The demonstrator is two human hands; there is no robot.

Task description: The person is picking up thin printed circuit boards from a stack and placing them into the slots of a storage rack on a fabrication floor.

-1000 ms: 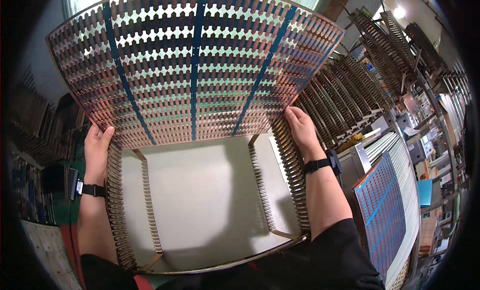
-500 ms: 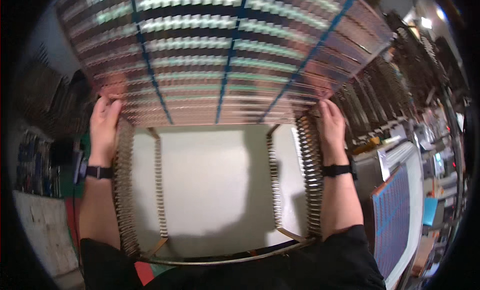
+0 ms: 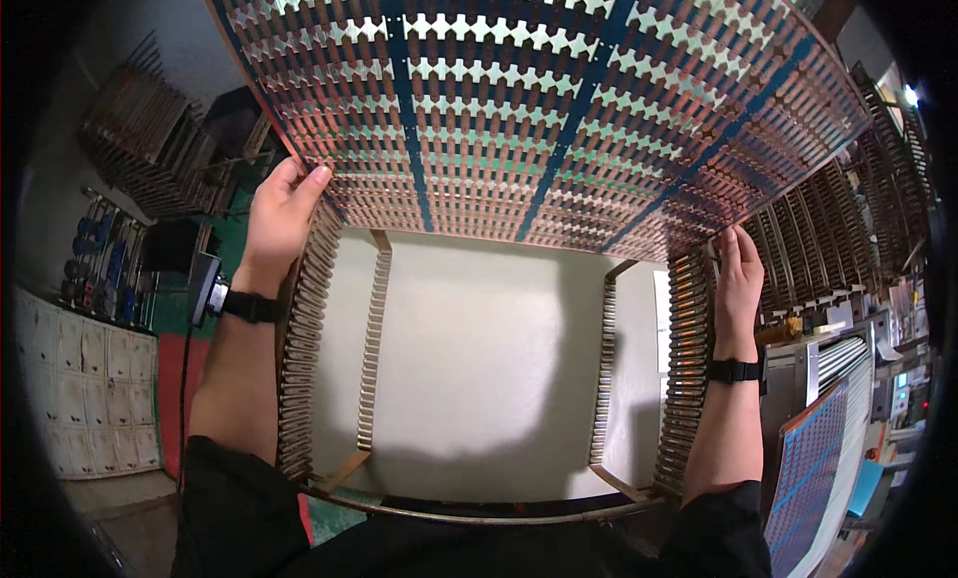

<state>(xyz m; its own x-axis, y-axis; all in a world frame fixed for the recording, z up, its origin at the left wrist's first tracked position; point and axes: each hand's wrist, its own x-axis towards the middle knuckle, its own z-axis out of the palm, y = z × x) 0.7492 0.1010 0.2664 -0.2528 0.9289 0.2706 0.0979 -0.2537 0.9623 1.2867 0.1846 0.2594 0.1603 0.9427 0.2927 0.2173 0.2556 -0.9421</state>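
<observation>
A large circuit-board panel, copper-coloured with blue strips and rows of repeated cut-outs, tilts up in front of me. Its left edge is pinched between the thumb and fingers of my left hand. On the opposite edge, lower down, my right hand grips the panel; its fingertips are partly behind it. Below the panel is a rack with a slotted left side and a slotted right side. The panel's lower edge lies across the rack's far end; whether it sits in any slots I cannot tell.
A pale flat surface shows between the rack's inner rails. More slotted racks stand at the right, near a leaning stack of blue-patterned panels. At the left are lockers and a dark device with a cable.
The whole view has shifted, so panel, rack and hands appear farther right. The panel looks sharper than before. Both hands still hold its side edges.
</observation>
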